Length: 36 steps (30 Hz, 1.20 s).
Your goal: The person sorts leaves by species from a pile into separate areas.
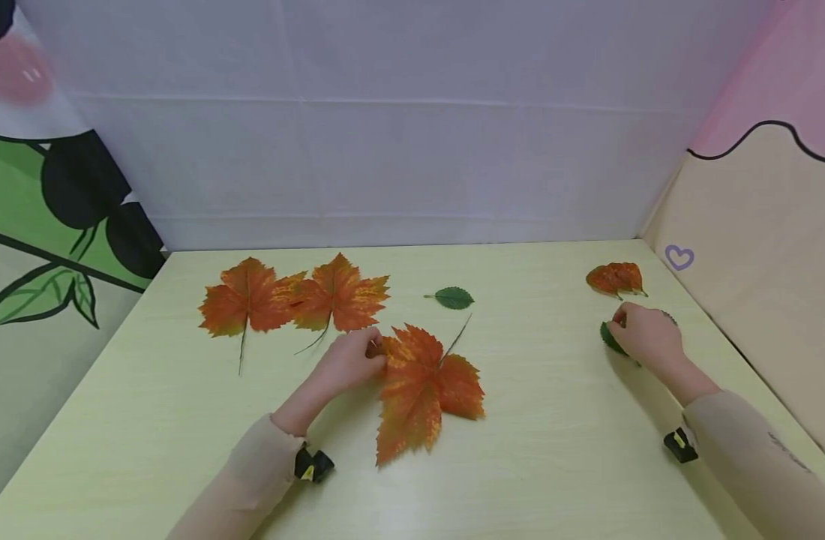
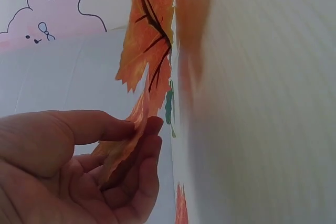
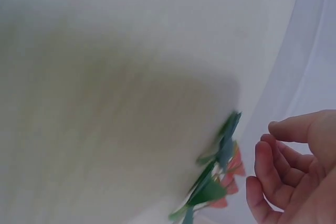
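Note:
My left hand (image 1: 347,362) pinches the edge of a large orange maple leaf (image 1: 422,397) between thumb and fingers. In the left wrist view the leaf (image 2: 144,51) stands edge-on, raised off the table near the hand. Its stem points away to the back right in the head view. At the right, my right hand (image 1: 647,335) hovers over several green leaves (image 1: 611,340), partly hiding them. The right wrist view shows its fingers loosely bent with nothing between them, apart from the green leaves (image 3: 207,190).
Two more orange maple leaves, a left one (image 1: 247,298) and a right one (image 1: 338,292), lie overlapping at the back left. A single green leaf (image 1: 454,298) lies at the back middle. Small orange-brown leaves (image 1: 615,279) lie behind my right hand on the pale table (image 1: 534,465).

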{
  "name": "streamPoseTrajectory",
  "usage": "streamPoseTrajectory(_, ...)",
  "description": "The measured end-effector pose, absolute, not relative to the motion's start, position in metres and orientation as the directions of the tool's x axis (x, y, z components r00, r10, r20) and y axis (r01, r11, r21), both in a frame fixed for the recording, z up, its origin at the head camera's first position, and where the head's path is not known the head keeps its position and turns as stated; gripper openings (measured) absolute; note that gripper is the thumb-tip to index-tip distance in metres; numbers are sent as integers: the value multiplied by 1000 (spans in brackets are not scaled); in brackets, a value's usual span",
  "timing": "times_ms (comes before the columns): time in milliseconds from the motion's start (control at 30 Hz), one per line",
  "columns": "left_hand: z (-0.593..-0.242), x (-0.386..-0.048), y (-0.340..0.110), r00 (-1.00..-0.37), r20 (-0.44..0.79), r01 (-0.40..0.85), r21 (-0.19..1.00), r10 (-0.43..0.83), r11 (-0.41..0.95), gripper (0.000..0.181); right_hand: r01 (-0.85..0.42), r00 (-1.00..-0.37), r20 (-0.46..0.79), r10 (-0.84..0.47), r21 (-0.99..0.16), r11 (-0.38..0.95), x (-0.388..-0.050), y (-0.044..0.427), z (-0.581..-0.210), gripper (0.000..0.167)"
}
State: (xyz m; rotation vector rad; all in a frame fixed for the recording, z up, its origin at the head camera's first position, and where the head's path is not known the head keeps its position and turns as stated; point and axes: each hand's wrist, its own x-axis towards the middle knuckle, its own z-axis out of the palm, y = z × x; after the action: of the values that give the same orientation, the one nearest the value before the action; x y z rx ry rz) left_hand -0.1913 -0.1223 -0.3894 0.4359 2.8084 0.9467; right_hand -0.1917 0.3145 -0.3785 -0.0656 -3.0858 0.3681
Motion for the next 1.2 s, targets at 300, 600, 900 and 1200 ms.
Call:
streamPoseTrajectory(300,-392,-194,-124,-959,53,240,671,277,702,17,-63,-997,49,-53,-226,972,-217,267,-378,19)
streamPoseTrajectory(600,-398,-198,-123,-957,34,225,712,288,665,14,-160,-986,87,-145,-213,964,-242,209,-376,16)
streamPoseTrajectory(900,-400,-198,-122,-950,-51,190,692,309,697,37,-196,-979,-16,-205,-222,955,-274,167,-382,31)
streamPoseTrajectory(1200,-398,-197,-120,-951,-94,143,708,293,691,45,-221,-967,-82,-241,-197,955,-292,140,-389,54)
